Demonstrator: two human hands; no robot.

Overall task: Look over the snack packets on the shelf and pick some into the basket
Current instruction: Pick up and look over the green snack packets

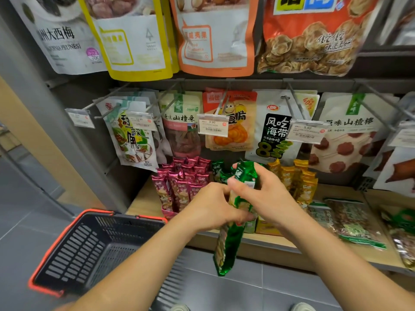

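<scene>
Both my hands hold a long green snack packet (pixel 229 248) upright in front of the shelf. My left hand (pixel 211 207) grips its middle from the left. My right hand (pixel 262 194) grips its upper half from the right, fingers curled round it. The packet's lower end hangs below the wooden shelf (pixel 146 198) edge. A dark grey basket (pixel 89 250) with an orange rim sits low at the left, under my left forearm, with nothing visible inside it.
On the shelf stand pink packets (pixel 179 187), green ones (pixel 219 171) and yellow ones (pixel 298 182) in rows. Flat bags (pixel 350 221) lie to the right. Hanging packets (pixel 132 135) and price tags (pixel 212 126) fill the hooks above. Grey tiled floor lies below.
</scene>
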